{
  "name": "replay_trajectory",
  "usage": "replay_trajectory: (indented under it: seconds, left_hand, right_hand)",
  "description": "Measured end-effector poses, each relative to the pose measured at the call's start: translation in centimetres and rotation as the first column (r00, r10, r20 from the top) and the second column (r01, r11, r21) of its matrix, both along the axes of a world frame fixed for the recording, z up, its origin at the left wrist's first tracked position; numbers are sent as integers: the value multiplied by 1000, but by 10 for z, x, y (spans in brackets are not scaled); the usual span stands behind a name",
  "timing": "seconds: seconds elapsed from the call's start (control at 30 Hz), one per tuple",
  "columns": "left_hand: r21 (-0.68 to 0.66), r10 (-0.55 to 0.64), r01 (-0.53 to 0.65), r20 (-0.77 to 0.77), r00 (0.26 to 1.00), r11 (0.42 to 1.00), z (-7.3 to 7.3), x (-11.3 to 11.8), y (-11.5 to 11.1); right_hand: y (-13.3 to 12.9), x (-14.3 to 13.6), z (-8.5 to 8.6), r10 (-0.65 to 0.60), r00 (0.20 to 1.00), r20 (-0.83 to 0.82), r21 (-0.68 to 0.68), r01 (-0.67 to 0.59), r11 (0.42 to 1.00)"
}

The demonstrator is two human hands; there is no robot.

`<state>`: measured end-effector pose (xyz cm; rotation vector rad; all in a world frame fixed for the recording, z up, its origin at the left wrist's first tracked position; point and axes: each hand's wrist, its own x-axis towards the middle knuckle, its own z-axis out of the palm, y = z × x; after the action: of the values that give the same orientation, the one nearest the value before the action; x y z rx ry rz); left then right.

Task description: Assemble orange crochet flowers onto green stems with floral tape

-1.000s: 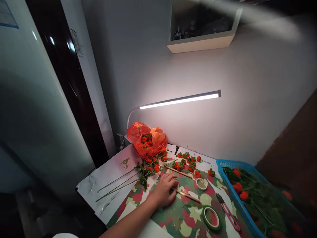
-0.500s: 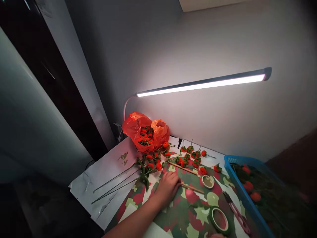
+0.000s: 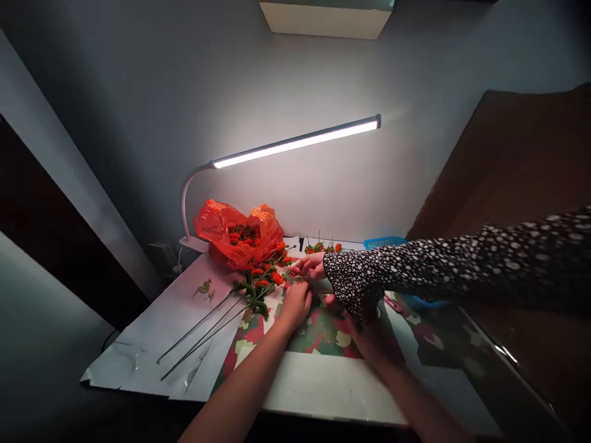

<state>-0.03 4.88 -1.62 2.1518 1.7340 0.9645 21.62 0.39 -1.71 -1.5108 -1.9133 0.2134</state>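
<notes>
My left hand (image 3: 296,303) rests on the patterned sheet with its fingers curled together; what lies beneath them is hidden. A thin stick (image 3: 323,291) shows just right of its fingertips. My right hand (image 3: 333,301) is mostly covered by another person's dark, white-spotted sleeve (image 3: 397,271), so its grip does not show. That person's hand (image 3: 314,267) reaches in from the right, just beyond my left hand. Left of my hands lie artificial red flowers (image 3: 277,278) with green leaves and long stems (image 3: 198,344).
A red plastic bag (image 3: 221,224) full of flower heads stands at the back left under a lit bar lamp (image 3: 295,144). More flower heads (image 3: 318,247) lie by the wall. A blue basket (image 3: 383,241) is partly behind the sleeve, with a pink-handled tool (image 3: 392,303) nearby.
The other person's arm has come in from the right across the table. My right forearm has come into view. The camera view has turned right; my left hand stays on the sheet.
</notes>
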Motion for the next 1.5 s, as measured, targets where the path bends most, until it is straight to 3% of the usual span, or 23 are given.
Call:
replay_trajectory:
  seconds: [0.13, 0.4, 0.6, 0.83, 1.17, 1.5]
  left_hand:
    - [-51, -23, 17, -101, 995, 999, -1, 0, -3]
    - [16, -95, 95, 0, 995, 995, 2, 0, -4]
    - [14, -99, 99, -29, 995, 995, 2, 0, -4]
    - [36, -135, 137, -57, 989, 990, -2, -2, 1]
    - [52, -155, 158, -57, 986, 986, -22, -9, 13]
    - [-12, -173, 173, -55, 983, 985, -12, -10, 9]
  right_hand:
    - [3, 5, -1, 62, 998, 25, -1, -62, 998]
    - [24, -9, -9, 24, 999, 48, 61, -27, 998]
    - [28, -15, -3, 219, 976, -12, 112, -216, 970]
    - [27, -18, 1, 208, 978, 4, 131, -207, 970]
    - [39, -37, -2, 218, 972, 92, 156, -230, 961]
    - [36, -33, 0, 225, 974, -32, 142, -218, 966]
